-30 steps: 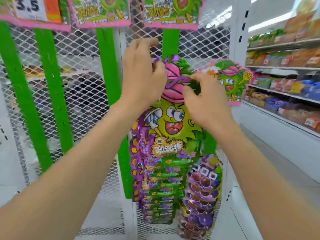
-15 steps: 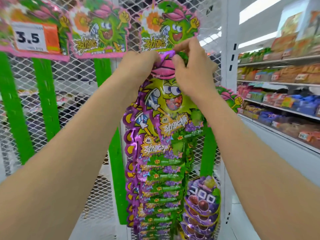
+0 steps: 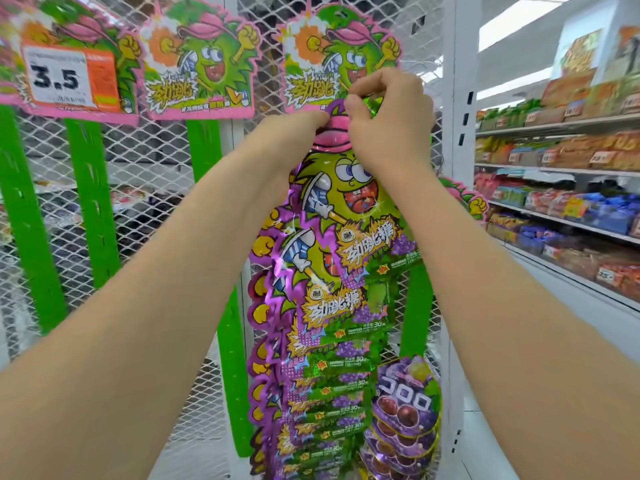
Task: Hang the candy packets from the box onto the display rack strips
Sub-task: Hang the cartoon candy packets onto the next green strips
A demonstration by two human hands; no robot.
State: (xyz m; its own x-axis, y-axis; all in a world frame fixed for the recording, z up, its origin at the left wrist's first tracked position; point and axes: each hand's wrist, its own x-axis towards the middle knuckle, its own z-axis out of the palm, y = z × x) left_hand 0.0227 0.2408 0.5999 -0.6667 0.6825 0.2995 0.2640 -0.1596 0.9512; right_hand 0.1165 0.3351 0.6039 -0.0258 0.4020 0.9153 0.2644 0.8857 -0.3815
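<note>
two bare forearms, uncovered from wrist to the frame edge at seven and five o'clock. left hand [image 3: 291, 133] and right hand [image 3: 388, 123] bare too, knuckles rounded near twelve o'clock.

Shop aisle, bright and even light. White wire mesh panel [image 3: 145, 174] straight ahead, diamond pattern; dim blurred goods show through it from the far side. A white metal upright [image 3: 456, 237] with dark slots runs top to bottom at the panel's right edge.

To the right, long white shelving [image 3: 554, 123] recedes down the aisle in several tiers. Packaged goods [image 3: 588, 211] crowd each tier: orange and brown packs higher up, blue and red ones lower, all blurred. Small price labels [image 3: 604, 156] sit along the shelf edges. White base panel [image 3: 602, 317] below the lowest tier.

Overhead, white ceiling with a long light strip [image 3: 512, 26].
</note>
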